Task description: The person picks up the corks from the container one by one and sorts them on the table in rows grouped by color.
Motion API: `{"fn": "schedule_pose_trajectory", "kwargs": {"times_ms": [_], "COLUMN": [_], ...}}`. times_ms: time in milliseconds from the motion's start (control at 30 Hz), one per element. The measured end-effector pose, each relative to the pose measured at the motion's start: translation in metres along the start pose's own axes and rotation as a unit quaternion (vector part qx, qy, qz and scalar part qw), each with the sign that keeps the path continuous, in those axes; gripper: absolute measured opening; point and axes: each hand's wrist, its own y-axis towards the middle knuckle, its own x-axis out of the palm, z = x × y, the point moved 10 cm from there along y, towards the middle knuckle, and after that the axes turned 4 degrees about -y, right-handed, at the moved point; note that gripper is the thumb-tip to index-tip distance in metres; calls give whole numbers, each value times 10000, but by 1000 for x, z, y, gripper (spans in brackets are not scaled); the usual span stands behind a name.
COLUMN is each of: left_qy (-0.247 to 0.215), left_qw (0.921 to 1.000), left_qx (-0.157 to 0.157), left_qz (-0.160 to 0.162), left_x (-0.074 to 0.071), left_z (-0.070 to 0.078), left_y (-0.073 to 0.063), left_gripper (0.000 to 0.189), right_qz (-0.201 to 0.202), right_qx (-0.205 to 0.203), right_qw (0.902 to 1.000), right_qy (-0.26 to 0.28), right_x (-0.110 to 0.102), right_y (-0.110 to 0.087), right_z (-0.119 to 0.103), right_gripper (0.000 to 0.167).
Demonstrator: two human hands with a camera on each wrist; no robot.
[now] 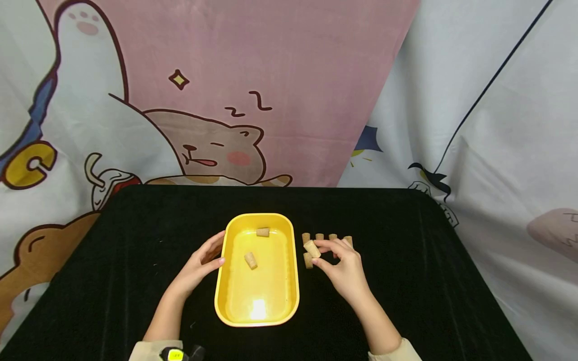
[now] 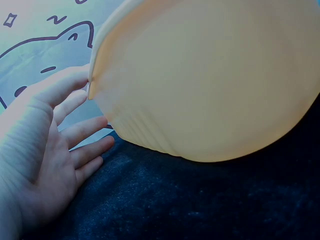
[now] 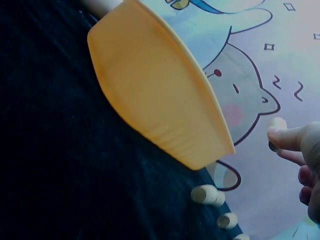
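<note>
by the right hand (image 1: 341,265) a cork (image 1: 312,248) is pinched between thumb and fingertips, held just right of the tray (image 1: 271,283)! by the left hand (image 1: 200,265), fingers loosely extended, the tray's left rim is touched. two corks (image 1: 250,260) are seen inside; others sit on the black cloth (image 1: 406,281). very little weight should be felt; firm, slightly springy, dry, hardly breakable, it is best taken across the sides at mid-length.

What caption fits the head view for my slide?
Right hand pinches one cork beside a yellow tray holding two corks; left hand touches its side.
</note>
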Motion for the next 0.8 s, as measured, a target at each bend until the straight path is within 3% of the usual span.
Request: {"fn": "schedule_pose_trajectory", "kwargs": {"times_ms": [300, 800], "left_qy": [10, -6], "left_qw": [10000, 10000], "left_qx": [69, 47], "left_qz": [-25, 4], "left_x": [-1, -1], "left_z": [0, 0], "left_y": [0, 0], "left_gripper": [60, 60], "right_qz": [48, 505], "right_qx": [787, 1561], "right_qw": [9967, 9862], "right_qy": [-180, -213], "right_x": [-1, 7], "right_y": [-10, -31], "right_z": [31, 67], "right_gripper": [37, 36]}}
